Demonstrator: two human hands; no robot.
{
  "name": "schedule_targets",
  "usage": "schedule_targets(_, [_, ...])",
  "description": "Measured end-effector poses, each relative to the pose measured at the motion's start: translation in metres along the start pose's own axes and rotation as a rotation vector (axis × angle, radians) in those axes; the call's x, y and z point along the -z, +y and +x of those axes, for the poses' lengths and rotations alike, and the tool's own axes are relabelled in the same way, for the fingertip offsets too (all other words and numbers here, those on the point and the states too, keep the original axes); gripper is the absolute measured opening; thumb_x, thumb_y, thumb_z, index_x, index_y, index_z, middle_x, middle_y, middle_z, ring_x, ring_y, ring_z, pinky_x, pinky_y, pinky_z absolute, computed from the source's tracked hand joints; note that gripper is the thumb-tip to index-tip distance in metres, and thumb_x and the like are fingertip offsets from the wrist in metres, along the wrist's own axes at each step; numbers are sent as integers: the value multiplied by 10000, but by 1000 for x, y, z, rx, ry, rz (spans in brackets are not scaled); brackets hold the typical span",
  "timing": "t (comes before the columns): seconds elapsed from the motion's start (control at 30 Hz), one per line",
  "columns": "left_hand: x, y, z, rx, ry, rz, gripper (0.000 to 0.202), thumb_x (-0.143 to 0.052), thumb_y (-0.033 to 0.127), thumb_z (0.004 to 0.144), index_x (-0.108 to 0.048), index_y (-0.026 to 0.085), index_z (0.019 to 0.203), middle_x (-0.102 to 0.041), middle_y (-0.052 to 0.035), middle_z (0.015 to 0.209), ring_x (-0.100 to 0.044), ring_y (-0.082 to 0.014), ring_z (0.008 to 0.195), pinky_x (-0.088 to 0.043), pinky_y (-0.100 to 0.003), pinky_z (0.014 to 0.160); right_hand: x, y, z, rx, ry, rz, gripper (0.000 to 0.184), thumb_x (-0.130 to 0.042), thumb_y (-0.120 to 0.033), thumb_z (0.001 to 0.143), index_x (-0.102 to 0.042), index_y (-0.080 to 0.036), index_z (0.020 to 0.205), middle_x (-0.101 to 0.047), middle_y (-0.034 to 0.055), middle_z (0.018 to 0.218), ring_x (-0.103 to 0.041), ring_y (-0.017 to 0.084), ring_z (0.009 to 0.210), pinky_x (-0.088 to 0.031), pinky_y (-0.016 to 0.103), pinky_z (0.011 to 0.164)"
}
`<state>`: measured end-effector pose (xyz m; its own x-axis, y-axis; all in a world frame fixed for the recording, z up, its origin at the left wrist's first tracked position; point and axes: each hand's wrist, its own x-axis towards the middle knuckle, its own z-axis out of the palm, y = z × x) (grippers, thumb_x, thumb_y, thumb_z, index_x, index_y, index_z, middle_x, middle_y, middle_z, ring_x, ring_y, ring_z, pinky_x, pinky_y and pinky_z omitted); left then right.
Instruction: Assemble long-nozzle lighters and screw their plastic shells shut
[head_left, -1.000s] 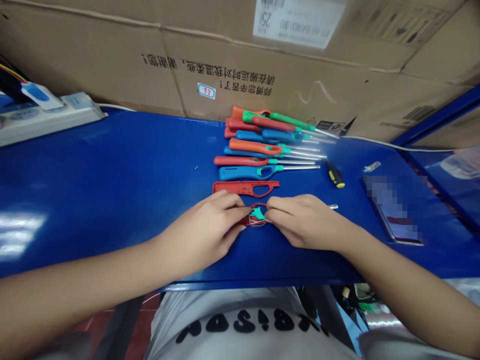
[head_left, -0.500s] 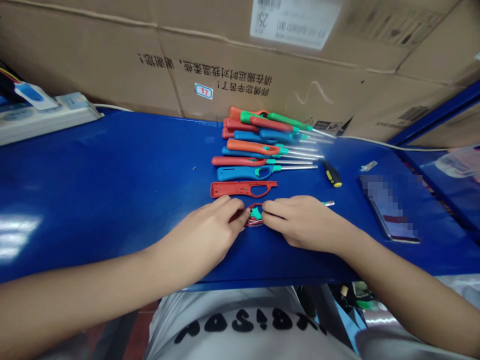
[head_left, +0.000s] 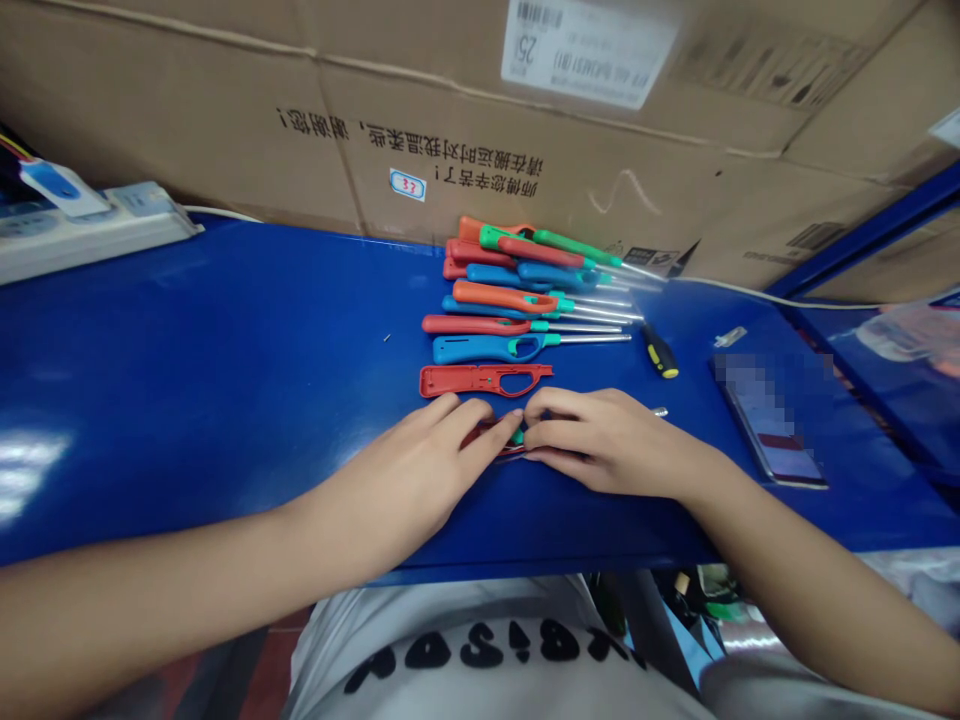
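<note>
Between my hands on the blue table lies an opened red lighter [head_left: 511, 450], a long-nosed kind, mostly covered by my fingers. A bit of its green inner part [head_left: 517, 437] shows, and its metal tip [head_left: 660, 412] pokes out beyond my right hand. My left hand [head_left: 442, 450] is closed around the handle end, its thumb or finger reaching over the green part. With fingers bent together, my right hand [head_left: 600, 440] grips the lighter at the trigger end. Just behind lies the loose red half-shell [head_left: 480, 380], its hollow side up.
Several assembled lighters [head_left: 510, 295] in red, blue, orange and green lie stacked behind. A black and yellow screwdriver [head_left: 660, 352] and a phone [head_left: 772, 425] are to the right. A power strip [head_left: 97, 235] stands at left; a cardboard box [head_left: 300, 180] walls the back.
My left fingers have moved right over the green part, hiding more of it. My right hand stays at the lighter, with its fingers slightly shifted.
</note>
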<state>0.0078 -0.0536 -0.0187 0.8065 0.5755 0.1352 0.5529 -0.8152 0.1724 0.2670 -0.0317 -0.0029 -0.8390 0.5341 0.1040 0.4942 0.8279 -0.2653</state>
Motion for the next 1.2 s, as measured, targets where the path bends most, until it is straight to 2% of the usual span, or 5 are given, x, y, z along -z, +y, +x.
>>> schedule_targets(0.3, [-4,-1,0,-7,-18,5,497,-409,86,968,-514,198,1440,-558,-144,1236,-527,-304,1096,-529,-482,928,6,9,0,-268,87,490,87,-582,-252,968,-617,-181,931,-511,-61,625,-433,78,524,-366,203,519])
schedule_targets(0.57, [-4,-1,1,-30,12,50,503,-432,74,958,-506,172,1446,-580,-145,1280,-541,-314,1129,-523,-478,950,12,13,1,-166,179,462,129,-641,-297,928,-682,-187,984,-680,43,919,-518,94,624,-450,229,586])
schedule_targets(0.7, [-1,-3,1,-47,15,60,490,-450,75,954,-529,158,1431,-609,-140,1311,-566,-315,1122,-536,-471,945,30,46,-14,-615,514,59,151,-558,-259,935,-681,-206,1004,-683,49,802,-589,171,667,-484,323,693])
schedule_targets(0.87, [0,-6,2,-65,48,58,462,-472,96,973,-545,175,1422,-644,-117,1326,-602,-312,1147,-565,-469,920,50,103,-63,-1305,517,-370,285,-630,-203,781,-650,-147,1060,-607,240,1102,-547,377,1040,-412,524,850])
schedule_targets(1.2, [5,-18,10,-43,161,-126,321,-460,225,1032,-659,182,1281,-707,-97,1276,-678,-239,1157,-577,-413,970,47,159,-110,-1377,548,-260,364,-747,-295,718,-463,-234,500,-354,-10,537,-447,201,698,-338,427,710])
